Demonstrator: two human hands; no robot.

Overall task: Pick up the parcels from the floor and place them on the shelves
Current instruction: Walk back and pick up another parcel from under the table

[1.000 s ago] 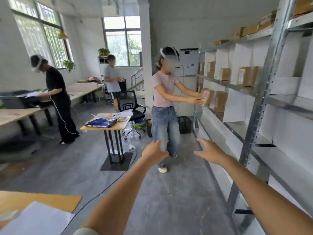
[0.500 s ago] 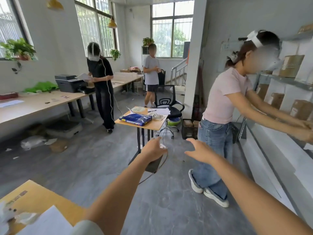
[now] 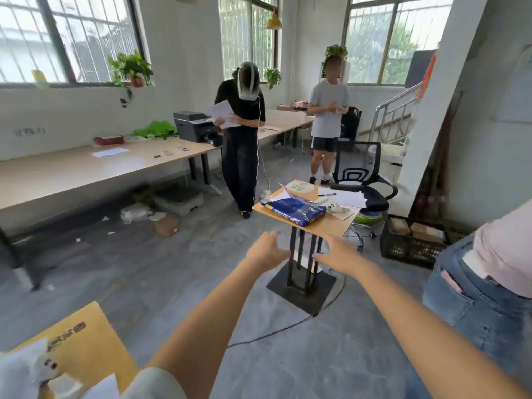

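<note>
across the grey floor (image 3: 121,272) the view now faces the open room; one second ago it faced the shelving on the right, which is out of frame now. judgement: the wearer has turned away from the shelves to fetch another parcel, so the current step is the search and approach, with no placement under way.

room, largest items first. a long desk (image 3: 86,165) runs along the window wall and carries a printer (image 3: 195,126). a person in black (image 3: 241,139) stands beside it with papers. a person in a grey shirt (image 3: 328,110) stands further back. a person in jeans (image 3: 495,298) stands close at the right edge. a small stand table (image 3: 328,226) sits centre, bearing a blue pack (image 3: 293,210) and loose sheets. an office chair (image 3: 362,182) stands just behind it.

task items. a black crate (image 3: 408,246) rests on the floor right of the stand table, with brown parcels (image 3: 414,228) inside. one more brown packet (image 3: 167,224) lies on the floor near the desk.

hands. the left hand (image 3: 266,250) and the right hand (image 3: 339,254) are stretched forward, near each other, fingers spread, holding nothing. neither touches any object.

judgement: the crate is the likeliest source; the person in jeans stands near the route to it, so contact is a risk.
</note>
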